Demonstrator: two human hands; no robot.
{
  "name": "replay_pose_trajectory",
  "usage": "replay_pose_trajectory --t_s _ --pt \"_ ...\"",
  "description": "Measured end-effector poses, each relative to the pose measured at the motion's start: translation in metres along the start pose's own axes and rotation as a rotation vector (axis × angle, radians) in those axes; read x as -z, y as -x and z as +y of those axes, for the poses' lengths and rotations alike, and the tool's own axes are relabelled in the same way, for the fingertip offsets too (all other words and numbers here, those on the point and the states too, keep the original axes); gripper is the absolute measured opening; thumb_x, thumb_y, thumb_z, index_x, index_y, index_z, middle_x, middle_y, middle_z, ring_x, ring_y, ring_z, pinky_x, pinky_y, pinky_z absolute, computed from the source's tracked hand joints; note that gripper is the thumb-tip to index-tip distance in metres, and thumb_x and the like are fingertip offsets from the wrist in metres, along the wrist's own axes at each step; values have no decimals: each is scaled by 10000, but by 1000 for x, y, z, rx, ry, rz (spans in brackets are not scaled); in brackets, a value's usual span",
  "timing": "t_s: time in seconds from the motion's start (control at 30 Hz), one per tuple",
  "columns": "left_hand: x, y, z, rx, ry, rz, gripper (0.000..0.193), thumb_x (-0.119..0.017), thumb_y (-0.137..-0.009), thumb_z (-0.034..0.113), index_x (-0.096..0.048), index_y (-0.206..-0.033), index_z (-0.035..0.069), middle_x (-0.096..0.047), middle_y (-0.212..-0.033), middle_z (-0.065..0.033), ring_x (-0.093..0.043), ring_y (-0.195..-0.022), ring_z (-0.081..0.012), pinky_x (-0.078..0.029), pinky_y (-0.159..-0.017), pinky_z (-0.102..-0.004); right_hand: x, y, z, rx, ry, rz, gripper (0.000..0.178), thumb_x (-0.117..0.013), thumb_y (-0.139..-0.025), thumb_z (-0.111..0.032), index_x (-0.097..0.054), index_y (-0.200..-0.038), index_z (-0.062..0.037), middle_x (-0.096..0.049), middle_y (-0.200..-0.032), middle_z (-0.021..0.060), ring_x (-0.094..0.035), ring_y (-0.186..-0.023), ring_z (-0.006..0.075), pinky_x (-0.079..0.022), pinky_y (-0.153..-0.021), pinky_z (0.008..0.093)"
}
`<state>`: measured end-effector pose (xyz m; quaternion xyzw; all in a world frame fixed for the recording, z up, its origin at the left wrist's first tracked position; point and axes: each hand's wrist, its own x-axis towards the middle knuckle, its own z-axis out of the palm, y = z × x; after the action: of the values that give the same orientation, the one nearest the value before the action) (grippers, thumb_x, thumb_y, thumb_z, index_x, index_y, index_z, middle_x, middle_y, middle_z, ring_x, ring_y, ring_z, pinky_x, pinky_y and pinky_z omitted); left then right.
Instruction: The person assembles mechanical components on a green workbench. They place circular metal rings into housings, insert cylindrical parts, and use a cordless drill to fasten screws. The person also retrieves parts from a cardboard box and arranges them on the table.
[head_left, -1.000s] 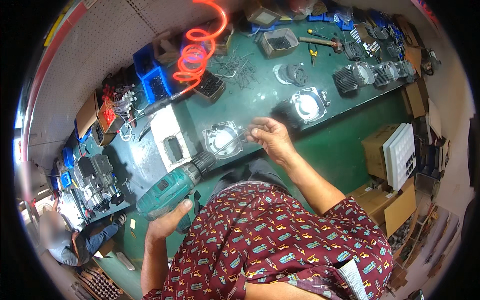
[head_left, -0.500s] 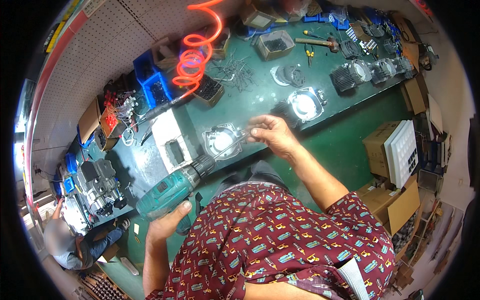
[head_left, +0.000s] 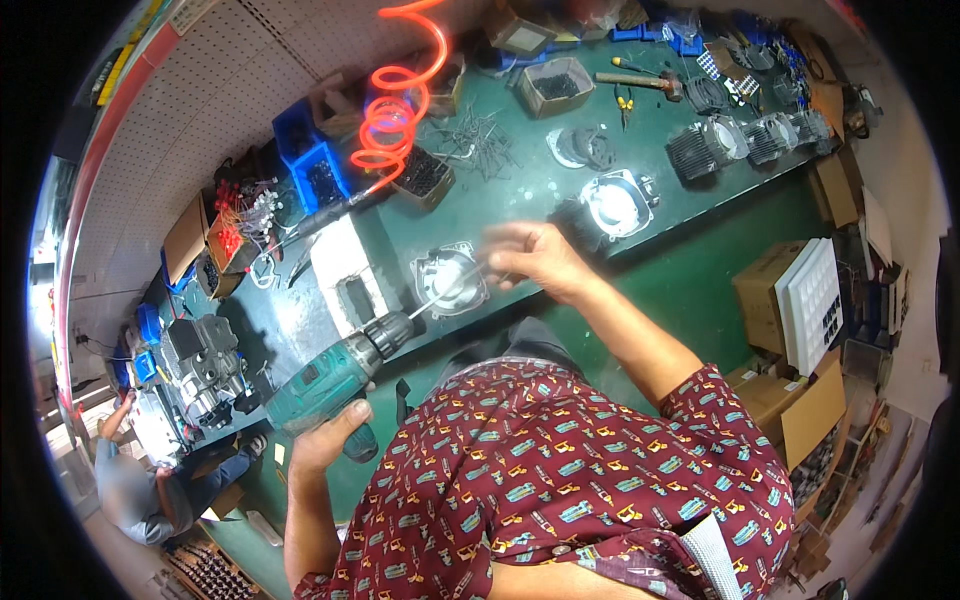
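My left hand (head_left: 332, 437) is wrapped round the grip of a teal and black cordless drill (head_left: 322, 385), low over the bench's near edge. From its chuck a long thin bit (head_left: 437, 297) points up and right, across a round cast-metal motor housing (head_left: 452, 282) lying on the bench. Just beyond the bit's far end is my right hand (head_left: 540, 262), thumb and fingers drawn together and partly blurred. Anything small between those fingertips is too smeared to make out. To the right of it lies a second, brightly lit motor housing (head_left: 615, 205).
An orange coiled air hose (head_left: 405, 85) hangs over the bench. Blue bins (head_left: 322, 175), a box of black parts (head_left: 555, 88), a hammer (head_left: 640, 80) and finned motors (head_left: 708, 148) stand farther back. Cartons (head_left: 768, 295) sit at right. Another person (head_left: 150, 500) sits at lower left.
The drill has tilted and drawn slightly down and left in my left hand. My right fingers have shifted a little and blurred, with the bit's tip still close to them.
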<state>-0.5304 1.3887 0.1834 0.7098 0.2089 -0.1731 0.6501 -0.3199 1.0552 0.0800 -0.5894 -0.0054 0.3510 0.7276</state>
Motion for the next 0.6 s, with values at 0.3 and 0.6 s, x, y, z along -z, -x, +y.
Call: replay_pose_trajectory --t_s 0.3,0.6 --pt "-17 -14 -16 -49 -219 4 367 -751 -903 73 -661 -1256 32 -689 -1122 -15 -607 -999 -104 -505 -876 -292 -1 -33 90 567 546 251 413 -530 -1017 -295 -636 -1297 -11 -654 -1291 204 -569 -1241 371 -416 -1092 431" --pt "-31 -25 2 -39 -295 -42 342 -768 -901 131 -683 -1218 35 -702 -1042 -12 -607 -940 -100 -517 -849 -292 -11 -39 104 631 551 260 362 -513 -1014 -237 -626 -1258 5 -630 -1302 223 -577 -1210 390 -436 -1062 441"
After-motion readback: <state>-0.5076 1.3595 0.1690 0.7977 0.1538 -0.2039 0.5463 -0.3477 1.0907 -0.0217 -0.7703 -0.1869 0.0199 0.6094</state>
